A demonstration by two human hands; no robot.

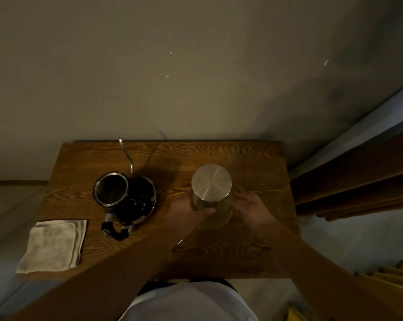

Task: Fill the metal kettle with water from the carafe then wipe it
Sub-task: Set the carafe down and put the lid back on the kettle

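A glass carafe [219, 216] with a round metal lid [211, 182] stands right of centre on the wooden table [254, 163]. My left hand [186, 210] wraps its left side and my right hand [254, 208] holds its right side. The metal kettle [124, 195], lid off, stands left of the carafe with its opening [111, 188] facing up, a thin gooseneck spout [126, 154] pointing away and a black handle [117, 229] toward me. A folded white cloth [53, 245] lies at the table's near left corner.
The table stands against a plain wall [172, 77]. A brown curtain [358, 181] hangs to the right, and yellow items [386, 279] lie on the floor at the lower right. My white shirt [191, 302] is at the table's near edge.
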